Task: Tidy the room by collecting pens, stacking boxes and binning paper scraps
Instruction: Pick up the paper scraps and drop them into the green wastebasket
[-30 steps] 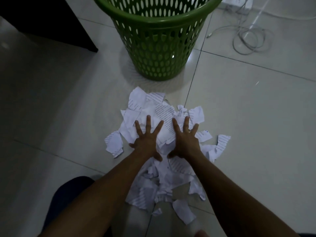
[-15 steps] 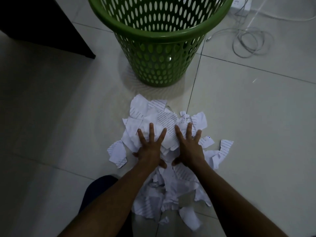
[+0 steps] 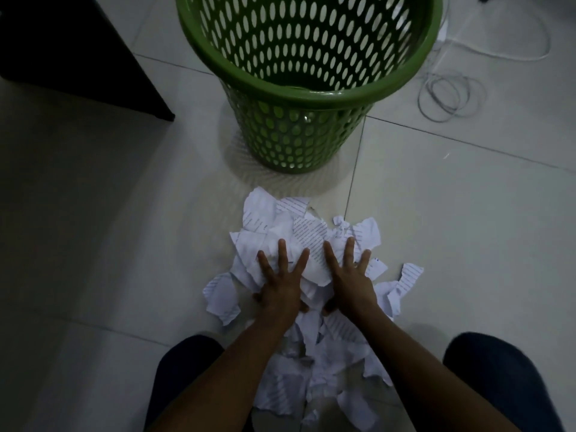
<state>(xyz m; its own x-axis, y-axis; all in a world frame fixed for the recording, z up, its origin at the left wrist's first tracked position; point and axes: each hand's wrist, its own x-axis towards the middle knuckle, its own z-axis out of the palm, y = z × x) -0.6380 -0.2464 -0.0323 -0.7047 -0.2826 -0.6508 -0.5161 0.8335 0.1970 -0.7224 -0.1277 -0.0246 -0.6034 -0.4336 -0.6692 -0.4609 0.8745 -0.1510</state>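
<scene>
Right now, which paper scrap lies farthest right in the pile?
The narrow printed strip, out beyond the right hand. It juts from the right edge of the paper pile with no hand on it, and every other scrap lies further left.

One bin [image 3: 299,98] is counted, green, and that's it for bins. Two hands are seen, the left hand [image 3: 280,288] and the right hand [image 3: 350,282], plus two knees [image 3: 184,363] at the bottom edge. The scraps [image 3: 308,235] can't really be counted, since they're heaped and overlapped, but well over a dozen can be made out, all in one pile. One cable coil [image 3: 448,95] is spotted, and one dark cabinet [image 3: 62,48].
</scene>
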